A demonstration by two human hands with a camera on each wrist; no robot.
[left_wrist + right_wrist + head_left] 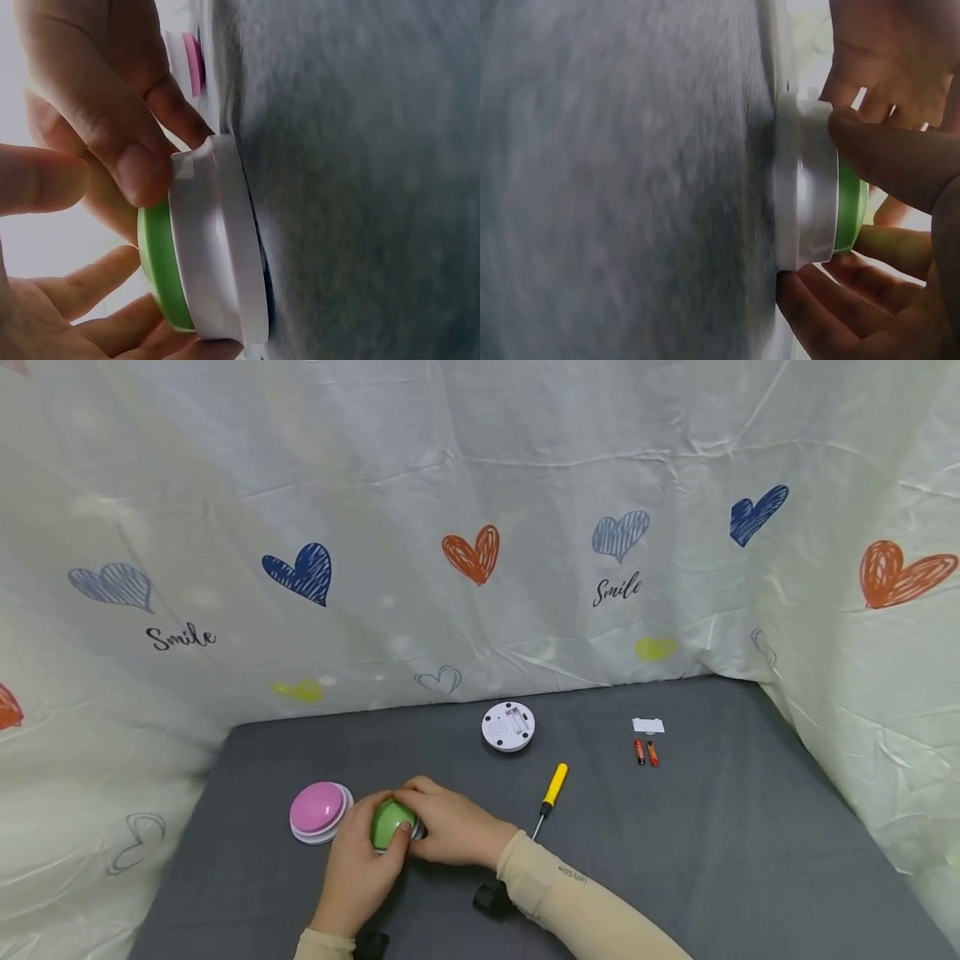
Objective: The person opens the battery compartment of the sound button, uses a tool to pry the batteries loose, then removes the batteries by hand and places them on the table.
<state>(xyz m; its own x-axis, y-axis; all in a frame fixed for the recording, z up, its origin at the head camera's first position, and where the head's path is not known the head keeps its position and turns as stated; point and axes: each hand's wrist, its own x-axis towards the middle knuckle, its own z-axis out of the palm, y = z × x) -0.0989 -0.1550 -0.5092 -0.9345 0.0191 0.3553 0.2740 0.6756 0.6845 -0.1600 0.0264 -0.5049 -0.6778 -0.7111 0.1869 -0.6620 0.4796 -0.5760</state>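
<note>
A round push button (392, 821) with a green dome and a white base sits on the grey table between both hands. My left hand (358, 870) grips its left side, the thumb across the near edge of the dome. On the far and right sides my right hand (459, 827) holds it with curled fingers. In the left wrist view the white base (214, 247) stands flat on the cloth, green side up, with fingertips around its rim. The right wrist view shows fingers at both sides of the same white base (810, 187). A pink push button (317, 808) lies just left of the left hand.
Farther back a white round unit (508, 728) lies bottom up, its battery slot uncovered. A yellow-handled screwdriver (555, 785) lies right of the hands, its shaft partly behind the right forearm. At the right are two batteries (640, 752) and a white cover (648, 725). A printed curtain (390, 510) bounds the table.
</note>
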